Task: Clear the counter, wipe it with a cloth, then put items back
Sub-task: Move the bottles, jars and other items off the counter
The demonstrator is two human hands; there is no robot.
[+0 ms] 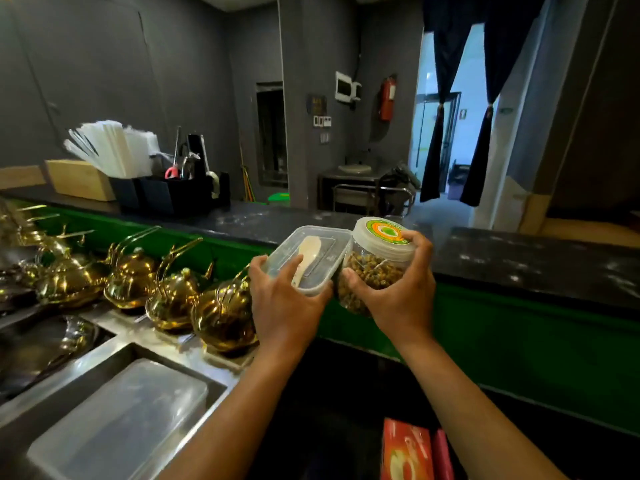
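Left hand [284,299] grips clear lidded container [308,259] (pale spoon inside), fingers curled over near edge. Right hand [398,292] wraps round clear jar [375,268], thumb on side, fingers over white lid; jar full of dried brownish bits. Both held in air just short of dark counter [519,258], container touching jar. Gold teapots [173,296] left of counter's green front. Black organizer [173,192] on counter, far left.

Left hand [284,303] holds the lidded tub [308,259] right beside the jar [375,265] in the right hand [398,299]. Teapots [173,292] line up left; counter [519,258] behind, organizer [169,192] on it, I think.
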